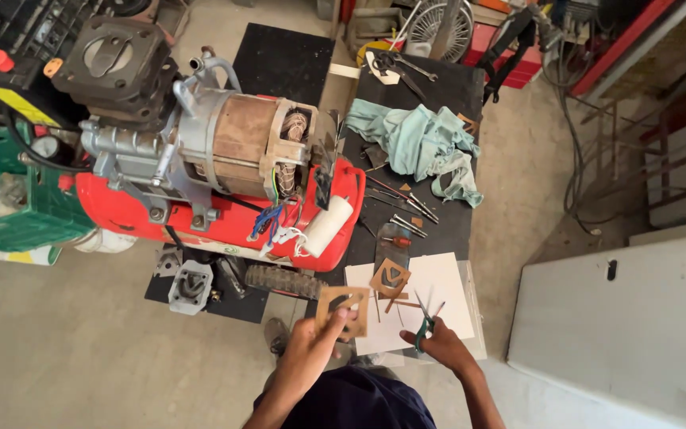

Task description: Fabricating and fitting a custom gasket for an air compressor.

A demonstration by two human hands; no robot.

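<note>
Cardboard is what the left hand has, a brown gasket cut-out with a square frame and an open middle, pinched at its lower edge between thumb and fingers and held up just above the white sheet on the floor. The right hand is closed around the handles of a small pair of green-handled scissors, blades pointing up and slightly parted, near the cut-out but not touching it. On the white sheet lies 1 more brown gasket piece with a triangular hole, plus a few thin offcuts beside it. Beyond that, a black mat carries a crumpled pale green rag, several screwdrivers and a pair of pliers. To the left stands a red air compressor, its motor stripped of the end cover so the copper windings show, with loose blue and red wires hanging down. A green crate sits at the far left and a grey metal cabinet at the right.
</note>
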